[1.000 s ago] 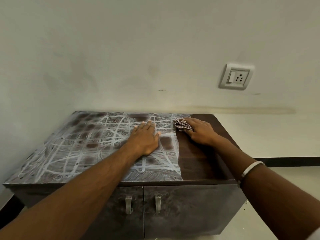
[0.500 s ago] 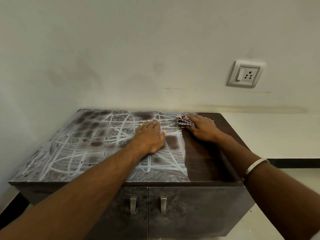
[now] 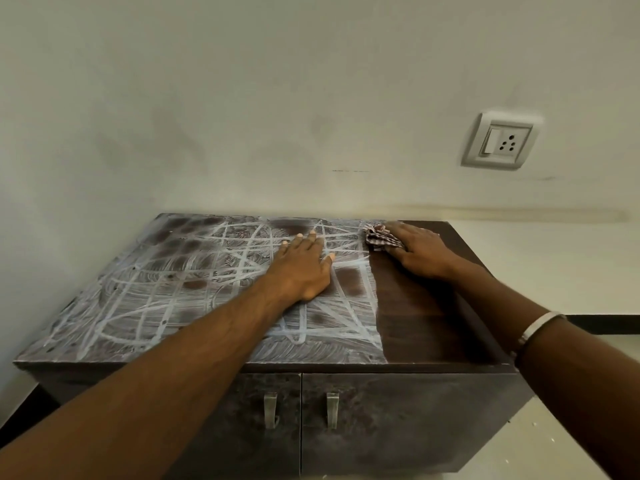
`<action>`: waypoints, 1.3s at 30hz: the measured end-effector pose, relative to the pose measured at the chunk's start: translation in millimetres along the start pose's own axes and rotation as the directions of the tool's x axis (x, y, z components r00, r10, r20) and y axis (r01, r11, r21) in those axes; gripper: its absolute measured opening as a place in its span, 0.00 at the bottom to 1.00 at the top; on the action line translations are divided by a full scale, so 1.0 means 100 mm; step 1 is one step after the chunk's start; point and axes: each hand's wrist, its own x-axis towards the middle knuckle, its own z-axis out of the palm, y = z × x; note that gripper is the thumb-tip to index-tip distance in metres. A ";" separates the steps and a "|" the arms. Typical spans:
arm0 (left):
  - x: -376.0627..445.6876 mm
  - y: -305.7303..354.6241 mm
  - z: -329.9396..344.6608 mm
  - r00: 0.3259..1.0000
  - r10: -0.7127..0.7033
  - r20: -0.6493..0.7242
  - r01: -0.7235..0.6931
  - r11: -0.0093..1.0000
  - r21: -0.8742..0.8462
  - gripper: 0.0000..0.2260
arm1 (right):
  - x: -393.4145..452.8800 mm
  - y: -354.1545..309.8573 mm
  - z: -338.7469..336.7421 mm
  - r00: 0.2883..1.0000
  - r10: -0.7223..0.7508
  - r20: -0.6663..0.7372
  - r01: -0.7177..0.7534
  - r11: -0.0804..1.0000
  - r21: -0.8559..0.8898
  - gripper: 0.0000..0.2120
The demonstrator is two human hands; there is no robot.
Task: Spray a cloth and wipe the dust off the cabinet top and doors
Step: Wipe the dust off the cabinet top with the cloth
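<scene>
Pressing down with our right hand (image 3: pixel 420 251), we hold the checked cloth (image 3: pixel 381 238) bunched under the fingers, which curl over its near side; its crumpled edge sticks out toward the left. It sits on the cabinet top (image 3: pixel 415 317) close to the back edge, right where the wall (image 3: pixel 242 116) meets the wood, at the boundary between the dusty part and the clean dark strip. Our left hand (image 3: pixel 304 268) lies flat and relaxed on the dust, fingers straight and pointing at the wall, holding nothing, just beside the cloth hand but apart from it.

White dust (image 3: pixel 156 289) scribbled with crossing lines covers the top from its left edge to that boundary, and from the back edge to the front lip. To the right of the boundary, a bare brown strip runs the full depth to the right edge.

Below the front lip, two doors (image 3: pixel 398 427) are closed, each with a metal handle (image 3: pixel 270 409) near the centre seam. A white bangle (image 3: pixel 535 329) rings our right wrist. On the wall, up and to the right, hangs a switch and socket plate (image 3: pixel 502 142). Pale floor (image 3: pixel 519 448) shows beyond the cabinet's right side.
</scene>
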 end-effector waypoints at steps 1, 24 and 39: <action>0.01 0.00 0.00 1.000 0.005 -0.003 -0.005 1.000 0.000 0.27 | -0.03 0.05 -0.01 1.000 -0.016 0.002 0.016 1.000 0.003 0.26; 0.08 -0.15 -0.06 1.000 0.015 0.000 -0.015 1.000 0.015 0.26 | 0.35 0.08 -0.02 0.998 0.053 0.026 -0.053 0.999 0.004 0.25; 0.04 -0.23 -0.06 1.000 0.002 0.014 -0.002 1.000 0.023 0.27 | 0.40 0.06 0.00 1.000 -0.021 0.009 0.021 1.000 -0.010 0.24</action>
